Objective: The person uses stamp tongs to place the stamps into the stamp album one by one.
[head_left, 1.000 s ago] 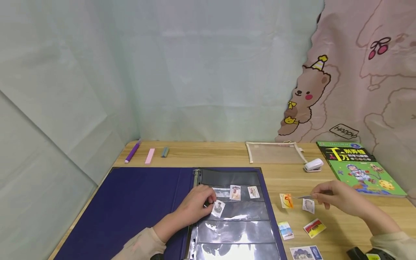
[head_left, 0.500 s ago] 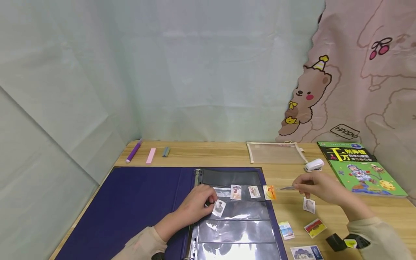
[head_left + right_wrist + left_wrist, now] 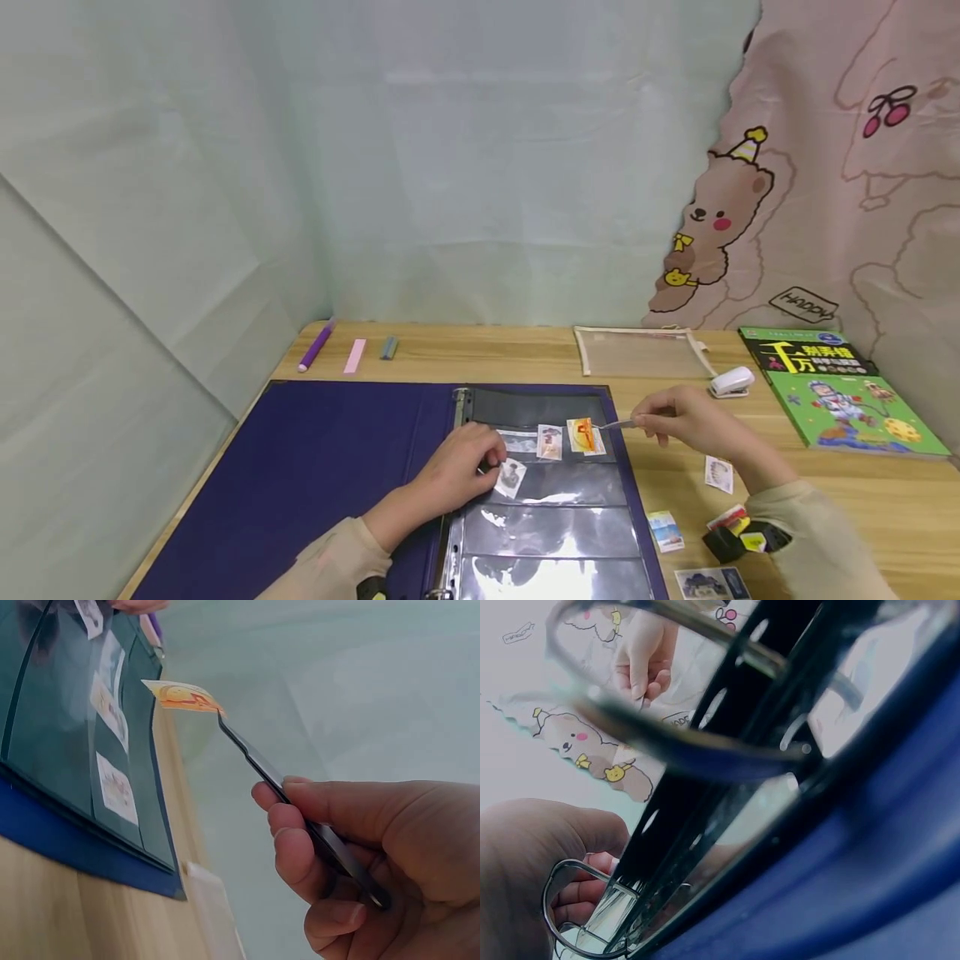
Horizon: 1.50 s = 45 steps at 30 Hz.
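Note:
My right hand (image 3: 682, 417) grips a pair of tweezers (image 3: 262, 769). Their tip holds an orange-and-yellow stamp (image 3: 184, 697) by its edge, raised over the album page in the right wrist view. In the head view this stamp overlaps another stamp (image 3: 597, 443) in the second pocket row. My left hand (image 3: 461, 462) rests on the open stamp album (image 3: 337, 467) beside its rings, fingers curled. Its fingertips are right at a black-and-white stamp (image 3: 511, 478) lying aslant; I cannot tell whether they pinch it. A reddish stamp (image 3: 550, 442) sits in the second row.
Right of the album lie several loose stamps, including a blue one (image 3: 665, 532) and a wide one (image 3: 712, 583). Farther back are a mesh pouch (image 3: 645, 354), a white stapler (image 3: 731, 382) and a green book (image 3: 847, 400). A purple pen (image 3: 317, 346) lies at the back left.
My right hand has carried the orange stamp in the tweezers leftward from the table to over the album's second row. My left hand has stayed at the page.

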Available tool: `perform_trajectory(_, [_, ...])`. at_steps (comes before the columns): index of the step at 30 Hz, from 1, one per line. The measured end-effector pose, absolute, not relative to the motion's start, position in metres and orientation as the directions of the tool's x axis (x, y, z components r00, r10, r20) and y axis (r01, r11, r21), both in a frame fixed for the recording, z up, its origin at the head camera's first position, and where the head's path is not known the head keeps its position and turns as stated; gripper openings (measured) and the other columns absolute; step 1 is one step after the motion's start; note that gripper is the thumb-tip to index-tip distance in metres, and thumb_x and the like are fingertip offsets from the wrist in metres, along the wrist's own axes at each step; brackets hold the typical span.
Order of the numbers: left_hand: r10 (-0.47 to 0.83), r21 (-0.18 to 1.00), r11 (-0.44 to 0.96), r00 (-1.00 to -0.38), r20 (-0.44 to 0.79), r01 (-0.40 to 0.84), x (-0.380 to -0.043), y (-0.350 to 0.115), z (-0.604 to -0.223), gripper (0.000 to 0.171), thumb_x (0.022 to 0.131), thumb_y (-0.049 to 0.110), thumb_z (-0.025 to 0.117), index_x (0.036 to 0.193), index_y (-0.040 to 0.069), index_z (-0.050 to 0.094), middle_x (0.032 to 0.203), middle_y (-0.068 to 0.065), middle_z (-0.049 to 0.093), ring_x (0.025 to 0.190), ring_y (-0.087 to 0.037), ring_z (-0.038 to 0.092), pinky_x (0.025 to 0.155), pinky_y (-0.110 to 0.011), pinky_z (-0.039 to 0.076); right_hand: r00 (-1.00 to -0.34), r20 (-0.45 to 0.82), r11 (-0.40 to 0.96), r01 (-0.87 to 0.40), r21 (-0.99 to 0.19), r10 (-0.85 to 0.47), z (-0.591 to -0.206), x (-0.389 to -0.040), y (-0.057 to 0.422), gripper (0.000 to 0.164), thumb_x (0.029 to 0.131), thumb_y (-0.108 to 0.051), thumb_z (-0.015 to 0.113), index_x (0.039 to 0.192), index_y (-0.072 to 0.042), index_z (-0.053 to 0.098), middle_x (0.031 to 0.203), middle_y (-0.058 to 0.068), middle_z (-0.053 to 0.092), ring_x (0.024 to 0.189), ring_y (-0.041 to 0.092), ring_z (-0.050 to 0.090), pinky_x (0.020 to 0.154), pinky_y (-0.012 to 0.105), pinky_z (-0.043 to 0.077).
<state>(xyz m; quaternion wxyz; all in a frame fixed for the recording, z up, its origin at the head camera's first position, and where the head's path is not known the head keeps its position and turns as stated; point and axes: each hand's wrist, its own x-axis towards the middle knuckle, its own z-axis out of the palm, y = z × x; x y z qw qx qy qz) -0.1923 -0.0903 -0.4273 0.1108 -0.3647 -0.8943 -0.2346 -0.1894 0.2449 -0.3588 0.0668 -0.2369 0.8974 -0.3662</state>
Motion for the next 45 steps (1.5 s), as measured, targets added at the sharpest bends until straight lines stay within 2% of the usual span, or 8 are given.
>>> perform_trajectory(7, [0.6,0.333,0.629,-0.711,0.367,0.703,-0.192,-0.091,-0.427,0.014,0.07,0.013,0.067,0.076,0.02,0.056,0.07,0.012,0.05,0.073,-0.003,0.043,0.074,-0.024,0.038,-0.875,0.058,0.607,-0.38,-0.698,-0.481,-0.369,-0.196,0.23,0.021,0.088,-0.02,0.056,0.087,-0.001,0.065,0.068,0.008,0.06,0.055,0.003,0.052,0.05,0.024,0.045])
perform_trajectory(13, [0.606,0.343,0.625,-0.713,0.353,0.701,-0.191,-0.09,-0.426,0.013,0.071,0.013,0.067,0.077,0.019,0.057,0.071,0.011,0.051,0.073,-0.004,0.043,0.073,-0.024,0.038,-0.876,0.069,0.598,-0.381,-0.705,-0.477,-0.375,-0.198,0.218,0.019,0.087,-0.017,0.056,0.087,-0.001,0.065,0.067,0.01,0.06,0.055,0.007,0.052,0.05,0.022,0.044])
perform_trajectory(18, [0.609,0.346,0.615,-0.706,0.362,0.708,-0.192,-0.091,-0.426,0.014,0.071,0.012,0.067,0.077,0.019,0.057,0.071,0.009,0.052,0.073,-0.005,0.044,0.073,-0.026,0.038,-0.878,0.068,0.598,-0.377,-0.707,-0.473,-0.379,-0.199,0.211,0.018,0.086,-0.017,0.058,0.086,-0.001,0.066,0.066,0.006,0.06,0.055,0.01,0.054,0.05,0.024,0.046])
perform_trajectory(24, [0.606,0.362,0.61,-0.709,0.361,0.705,-0.191,-0.09,-0.425,0.015,0.071,0.011,0.068,0.077,0.018,0.057,0.072,0.009,0.053,0.073,-0.005,0.044,0.074,-0.026,0.038,-0.877,0.041,0.591,-0.356,-0.724,-0.478,-0.384,-0.198,0.207,0.017,0.086,-0.015,0.058,0.086,0.0,0.065,0.069,0.007,0.062,0.054,0.006,0.053,0.05,0.028,0.048])
perform_trajectory(31, [0.6,0.358,0.63,-0.725,0.339,0.689,-0.191,-0.09,-0.425,0.014,0.072,0.014,0.068,0.076,0.019,0.056,0.072,0.01,0.052,0.074,-0.004,0.043,0.074,-0.025,0.038,-0.877,0.003,0.602,-0.332,-0.726,-0.48,-0.39,-0.198,0.203,0.014,0.086,-0.013,0.058,0.082,-0.002,0.066,0.068,0.005,0.061,0.052,0.005,0.052,0.048,0.025,0.047])
perform_trajectory(38, [0.596,0.354,0.636,-0.728,0.34,0.686,-0.191,-0.09,-0.426,0.015,0.072,0.014,0.069,0.076,0.02,0.055,0.071,0.011,0.051,0.074,-0.003,0.043,0.074,-0.024,0.038,-0.859,-0.004,0.608,-0.359,-0.708,-0.512,-0.393,-0.196,0.2,0.012,0.085,-0.008,0.057,0.08,-0.002,0.066,0.063,0.005,0.058,0.048,0.008,0.052,0.044,0.022,0.044])
perform_trajectory(45, [0.594,0.347,0.631,-0.72,0.359,0.694,-0.192,-0.09,-0.427,0.016,0.071,0.014,0.069,0.075,0.02,0.055,0.071,0.013,0.051,0.074,-0.003,0.043,0.074,-0.023,0.038,-0.851,-0.034,0.619,-0.353,-0.702,-0.524,-0.394,-0.194,0.2,0.012,0.085,-0.01,0.058,0.08,-0.003,0.066,0.061,0.005,0.057,0.047,0.01,0.052,0.043,0.021,0.042])
